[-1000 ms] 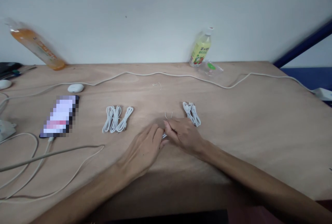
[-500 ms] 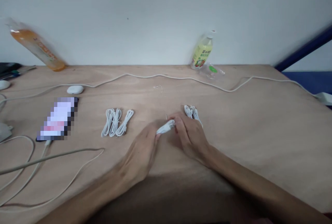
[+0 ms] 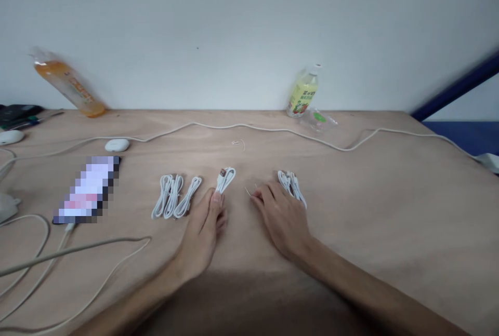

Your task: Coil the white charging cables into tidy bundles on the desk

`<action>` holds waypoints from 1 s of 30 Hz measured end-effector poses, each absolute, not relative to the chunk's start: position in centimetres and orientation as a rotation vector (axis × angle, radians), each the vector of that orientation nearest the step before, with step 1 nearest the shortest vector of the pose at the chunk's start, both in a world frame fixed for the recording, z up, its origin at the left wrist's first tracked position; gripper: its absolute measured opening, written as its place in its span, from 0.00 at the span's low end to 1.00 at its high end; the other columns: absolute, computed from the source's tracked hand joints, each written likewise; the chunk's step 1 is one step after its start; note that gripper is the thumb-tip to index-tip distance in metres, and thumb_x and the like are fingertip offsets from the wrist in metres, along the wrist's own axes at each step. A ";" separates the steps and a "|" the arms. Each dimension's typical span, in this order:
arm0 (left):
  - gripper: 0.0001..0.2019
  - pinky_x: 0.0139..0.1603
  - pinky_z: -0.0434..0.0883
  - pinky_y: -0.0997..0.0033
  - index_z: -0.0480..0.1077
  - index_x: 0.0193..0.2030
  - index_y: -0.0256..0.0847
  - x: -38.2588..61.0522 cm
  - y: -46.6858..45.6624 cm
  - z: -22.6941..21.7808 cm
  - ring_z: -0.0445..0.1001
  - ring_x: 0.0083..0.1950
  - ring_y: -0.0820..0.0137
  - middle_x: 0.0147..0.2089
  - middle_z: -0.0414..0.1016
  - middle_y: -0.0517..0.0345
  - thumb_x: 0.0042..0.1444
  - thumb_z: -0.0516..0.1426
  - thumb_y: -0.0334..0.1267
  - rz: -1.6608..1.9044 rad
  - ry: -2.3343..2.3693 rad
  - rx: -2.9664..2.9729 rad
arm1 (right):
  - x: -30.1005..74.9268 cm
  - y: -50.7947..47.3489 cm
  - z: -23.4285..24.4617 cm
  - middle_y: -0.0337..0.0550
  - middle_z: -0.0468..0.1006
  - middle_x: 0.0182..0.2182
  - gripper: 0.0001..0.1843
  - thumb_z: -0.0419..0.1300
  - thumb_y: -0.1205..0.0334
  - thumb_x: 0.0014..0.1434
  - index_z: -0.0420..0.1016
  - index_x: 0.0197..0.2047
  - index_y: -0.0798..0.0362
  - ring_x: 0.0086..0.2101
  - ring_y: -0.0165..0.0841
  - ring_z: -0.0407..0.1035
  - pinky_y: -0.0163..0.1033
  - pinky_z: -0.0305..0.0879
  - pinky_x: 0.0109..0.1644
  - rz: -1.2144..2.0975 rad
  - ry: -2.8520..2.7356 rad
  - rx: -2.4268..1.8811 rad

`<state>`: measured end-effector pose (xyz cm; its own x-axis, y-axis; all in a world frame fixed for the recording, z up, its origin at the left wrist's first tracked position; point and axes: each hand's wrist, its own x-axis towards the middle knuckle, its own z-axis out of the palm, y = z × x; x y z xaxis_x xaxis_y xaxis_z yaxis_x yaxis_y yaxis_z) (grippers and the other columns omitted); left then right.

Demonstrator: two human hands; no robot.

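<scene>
My left hand point(image 3: 202, 227) pinches the near end of a coiled white cable point(image 3: 225, 179), which lies on the wooden table point(image 3: 390, 211) with its plug pointing away from me. My right hand point(image 3: 283, 216) rests flat on the table with its fingers loosely apart, and its fingertips are beside a thin wire tie point(image 3: 248, 190). Another bundle of white cables point(image 3: 291, 184) lies against the right hand's far side. Three tied white cable bundles point(image 3: 175, 196) lie in a row just left of the held cable.
A phone point(image 3: 88, 190) lies at the left with loose cords near it. A long white cord point(image 3: 273, 129) crosses the back. An orange bottle point(image 3: 70, 84), a yellow-green bottle point(image 3: 303, 92), a white case point(image 3: 117, 145) and another wire tie point(image 3: 237, 143) are farther back.
My hands were together over one coiled cable. The left hand has carried that cable to the left and set it beside the row of three; the right hand has let go and stayed by the tie.
</scene>
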<state>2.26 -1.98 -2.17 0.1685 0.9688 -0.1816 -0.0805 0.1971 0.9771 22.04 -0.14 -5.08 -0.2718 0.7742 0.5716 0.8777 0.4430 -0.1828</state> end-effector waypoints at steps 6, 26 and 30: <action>0.34 0.25 0.51 0.75 0.57 0.31 0.45 2.8 -1.5 -2.1 0.47 0.25 0.77 0.27 0.50 0.72 0.59 0.62 0.75 0.988 0.963 0.891 | 21.4 -0.9 -3.7 0.42 0.80 0.33 0.10 0.57 0.64 0.79 0.74 0.42 0.50 0.32 0.34 0.73 0.39 0.68 0.36 0.069 -1.957 -1.037; 0.30 0.29 0.61 0.69 0.64 0.35 0.44 3.9 -3.7 -1.9 0.56 0.28 0.72 0.29 0.56 0.67 0.67 0.56 0.71 0.842 0.932 1.023 | 20.6 -2.1 -4.3 0.41 0.82 0.37 0.05 0.61 0.66 0.75 0.76 0.45 0.48 0.29 0.32 0.73 0.37 0.71 0.32 0.437 -1.809 -0.969; 0.30 0.32 0.63 0.67 0.65 0.36 0.44 3.8 -3.7 -1.3 0.58 0.29 0.70 0.28 0.58 0.66 0.66 0.56 0.73 0.808 0.970 1.040 | 20.5 -2.2 -4.2 0.40 0.82 0.36 0.06 0.62 0.62 0.77 0.76 0.43 0.48 0.28 0.30 0.73 0.35 0.72 0.31 0.453 -1.770 -0.978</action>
